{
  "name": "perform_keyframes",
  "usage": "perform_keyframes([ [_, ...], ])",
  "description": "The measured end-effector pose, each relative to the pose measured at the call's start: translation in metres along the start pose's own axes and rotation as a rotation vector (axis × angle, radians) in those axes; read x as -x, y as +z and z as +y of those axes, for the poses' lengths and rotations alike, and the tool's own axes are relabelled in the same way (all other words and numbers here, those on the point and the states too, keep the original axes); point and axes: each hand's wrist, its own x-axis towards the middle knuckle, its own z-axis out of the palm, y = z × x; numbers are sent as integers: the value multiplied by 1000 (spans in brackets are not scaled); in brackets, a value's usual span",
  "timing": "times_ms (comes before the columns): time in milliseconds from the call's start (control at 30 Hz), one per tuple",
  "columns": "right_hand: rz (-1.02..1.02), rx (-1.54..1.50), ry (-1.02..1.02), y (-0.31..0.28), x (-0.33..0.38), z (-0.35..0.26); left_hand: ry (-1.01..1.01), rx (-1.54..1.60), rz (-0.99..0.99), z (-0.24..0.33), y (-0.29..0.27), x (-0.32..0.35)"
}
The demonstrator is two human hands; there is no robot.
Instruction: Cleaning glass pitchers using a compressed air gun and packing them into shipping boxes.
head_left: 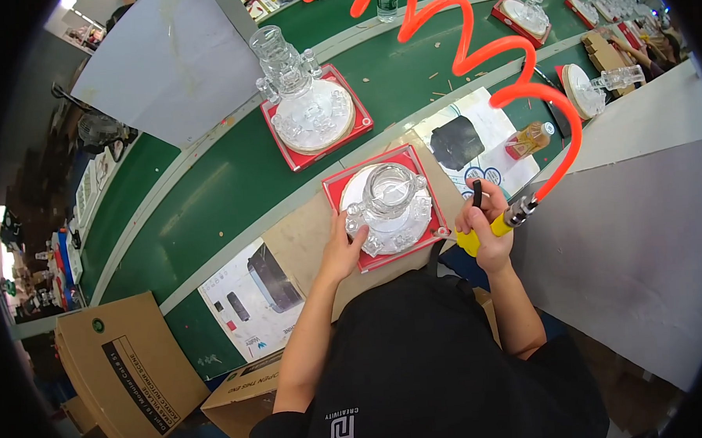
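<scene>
In front of me a clear plastic ornament (393,192) stands on a round white base, which sits in a red square tray (429,167). My left hand (347,246) grips the ornament's near left side, thumb over the white base and fingers along its outer edge. At the tray's right side, my right hand (488,225) is closed around a yellow air blow gun (502,226). A black, narrow part of the gun points up beside the fingers. From its metal fitting a red coiled hose (571,151) runs up and away.
Another clear ornament (285,61) on a red tray stands farther left on the green table (209,198). A drink bottle (529,141) lies on a flattened printed carton to the right. More ornaments line the far right. Brown cartons (131,377) stand lower left. A person works far right.
</scene>
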Motion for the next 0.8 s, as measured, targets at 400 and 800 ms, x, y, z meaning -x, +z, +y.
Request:
perform_keyframes([
  [400,20,-168,-90,24,-35,11,-46,62,-13,3,0,1],
  [800,-82,-425,20,25,-25,14,-10,1,3,1,3,-1],
])
